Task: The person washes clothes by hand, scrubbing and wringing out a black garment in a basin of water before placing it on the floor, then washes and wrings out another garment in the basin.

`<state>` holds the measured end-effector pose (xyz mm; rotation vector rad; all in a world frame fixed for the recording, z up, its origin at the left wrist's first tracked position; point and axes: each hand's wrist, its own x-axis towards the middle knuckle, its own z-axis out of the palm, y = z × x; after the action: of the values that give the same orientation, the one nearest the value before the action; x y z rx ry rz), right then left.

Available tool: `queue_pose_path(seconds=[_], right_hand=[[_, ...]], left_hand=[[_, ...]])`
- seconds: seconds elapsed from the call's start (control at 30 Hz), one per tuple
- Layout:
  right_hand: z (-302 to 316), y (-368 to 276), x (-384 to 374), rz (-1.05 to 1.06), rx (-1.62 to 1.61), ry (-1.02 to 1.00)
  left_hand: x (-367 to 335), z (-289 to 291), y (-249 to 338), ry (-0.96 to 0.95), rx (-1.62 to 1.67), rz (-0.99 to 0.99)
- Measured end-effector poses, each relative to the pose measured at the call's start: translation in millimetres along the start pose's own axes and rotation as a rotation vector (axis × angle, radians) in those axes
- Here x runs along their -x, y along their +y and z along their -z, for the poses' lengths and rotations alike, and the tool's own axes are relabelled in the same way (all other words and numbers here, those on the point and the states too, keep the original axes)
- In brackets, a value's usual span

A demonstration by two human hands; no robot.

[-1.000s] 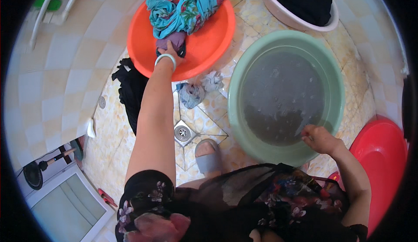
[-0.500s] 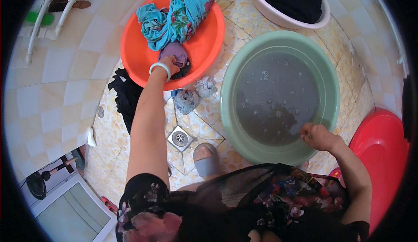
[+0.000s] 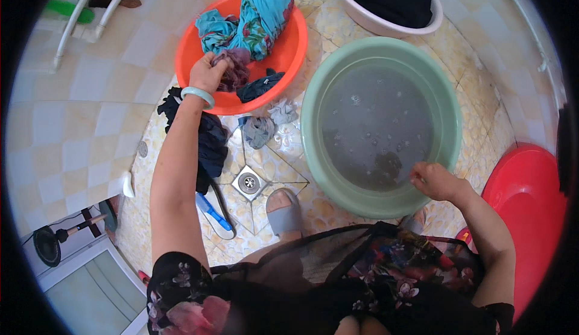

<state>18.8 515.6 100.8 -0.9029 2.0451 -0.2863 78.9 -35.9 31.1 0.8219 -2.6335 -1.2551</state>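
Note:
My left hand (image 3: 208,74), with a pale bangle on the wrist, pinches a crumpled purple cloth (image 3: 235,72) over the near left side of the orange basin (image 3: 291,63). A bright blue cloth with a flower print (image 3: 265,18) fills the far part of that basin. Beside the purple cloth lies a small dark cloth (image 3: 261,86). My right hand (image 3: 439,182) is closed in a loose curl over the near right rim of the green basin (image 3: 309,130), and no thing shows in its fingers. Greyish water (image 3: 377,130) with some bubbles stands in the green basin.
A pale basin (image 3: 386,27) holds black cloth at the far right. Dark garments (image 3: 208,145) and small grey cloths (image 3: 259,131) lie on the tiled floor, near a drain (image 3: 249,182). A blue-handled brush (image 3: 214,213) lies at left, a red tub (image 3: 522,214) at right.
My left hand has moved left and slightly away, drawing the purple cloth off the dark one, which now shows. My right hand stays closed by the rim. The view has shifted slightly.

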Motion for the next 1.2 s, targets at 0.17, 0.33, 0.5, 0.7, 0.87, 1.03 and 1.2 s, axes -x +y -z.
queue_pose_path(seconds=[0.17,0.33,0.5,0.7,0.87,1.03,1.2], right_hand=[[14.7,-21.5,-6.3,0.02,-0.066,-0.022],[25.2,-48.1,-70.3,0.189,-0.927,0.19],[-9.8,-85.4,-101.5,0.342,-2.096,0.285],[-22.6,-36.1,-74.5,0.379,-2.103,0.732],[-61.7,78.8,-92.4,-0.319,-1.099,0.923],[-84.0,59.9,-111.5,-0.497,-0.557,1.096],[-73.3,66.3,-109.9,-0.379,-0.227,0.482]], left_hand=[[15.1,26.8,83.7,-0.011,0.631,-0.086],[53.7,17.6,181.5,-0.272,1.06,-0.104],[96.4,-58.3,250.7,-0.799,1.342,-0.061],[101.5,-151.6,200.3,-0.964,0.689,0.263],[132.8,-246.7,160.0,-0.674,0.446,0.661],[159.4,-280.9,125.2,-0.322,-0.156,-0.165],[157.1,-279.7,127.4,-0.72,-0.998,-0.782]])
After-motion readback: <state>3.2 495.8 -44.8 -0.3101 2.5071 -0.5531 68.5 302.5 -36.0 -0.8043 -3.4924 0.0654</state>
